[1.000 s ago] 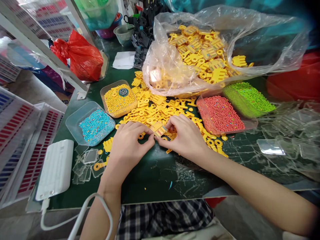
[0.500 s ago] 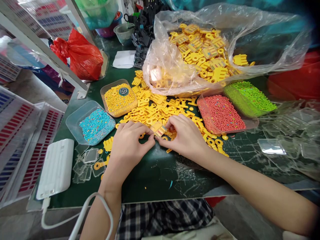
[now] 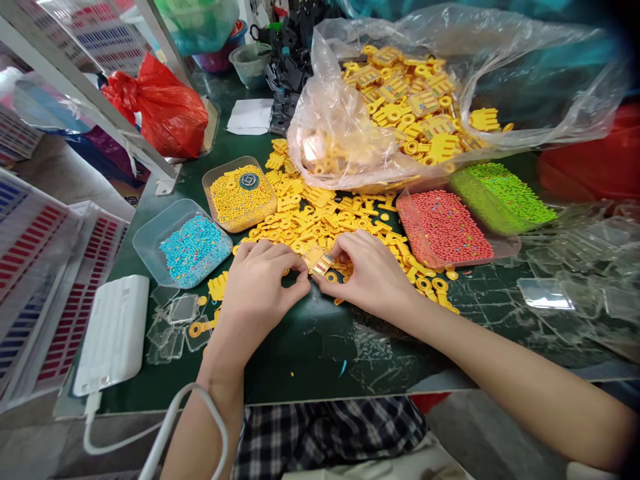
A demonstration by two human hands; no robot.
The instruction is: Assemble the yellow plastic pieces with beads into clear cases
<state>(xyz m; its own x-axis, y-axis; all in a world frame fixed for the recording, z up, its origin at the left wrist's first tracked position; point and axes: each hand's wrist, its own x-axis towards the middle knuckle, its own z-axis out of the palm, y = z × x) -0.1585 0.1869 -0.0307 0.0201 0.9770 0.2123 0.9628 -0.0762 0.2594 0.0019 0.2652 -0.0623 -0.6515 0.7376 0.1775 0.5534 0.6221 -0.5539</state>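
Note:
A small yellow plastic piece (image 3: 319,260) with slots and coloured beads in it is held over the front of a pile of loose yellow parts (image 3: 320,217). My left hand (image 3: 265,283) pinches its left side between thumb and fingers. From the other side my right hand (image 3: 367,270) grips it the same way. The fingertips partly cover the piece, and a clear cover on it is hard to make out. Trays of blue beads (image 3: 187,248), yellow beads (image 3: 235,197), red beads (image 3: 445,227) and green beads (image 3: 505,193) stand around the pile.
Behind the pile lies a clear plastic bag (image 3: 345,143) of yellow pieces. Clear square covers (image 3: 183,310) lie at left, more (image 3: 545,293) at right. A white power bank (image 3: 115,333) with a cable sits on the left edge, a red bag (image 3: 173,110) farther back.
The view has shifted very slightly. Both hands keep their grip on the yellow piece, which seems tilted a little differently, its slots showing more.

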